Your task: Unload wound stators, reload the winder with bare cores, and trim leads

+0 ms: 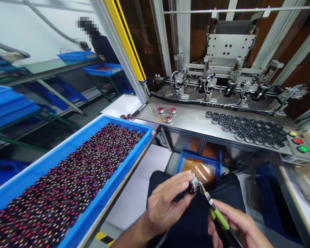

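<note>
Above my lap, my left hand [167, 199] pinches a small round motor part [193, 185] with a silvery rim and copper-coloured windings, tilted on its side. My right hand [235, 224] is closed around the green-and-black handles of a pair of pliers [219, 214]. Their slim metal jaws point up and left, with the tips at the rim of the motor part. Whether the jaws grip anything there is too small to tell. Below the hands is a blue bin [180, 165] with a brown, shiny sheet [200, 170] in it.
A long blue tray [130, 175] of wound motor parts lies at left. Several black-and-silver parts [248, 127] cover the steel ledge [191, 122] at right; three red-and-silver ones stand farther left. Behind is a machine with clamps [206, 82]; push buttons [297, 141] sit right. A person [103, 44] is far left.
</note>
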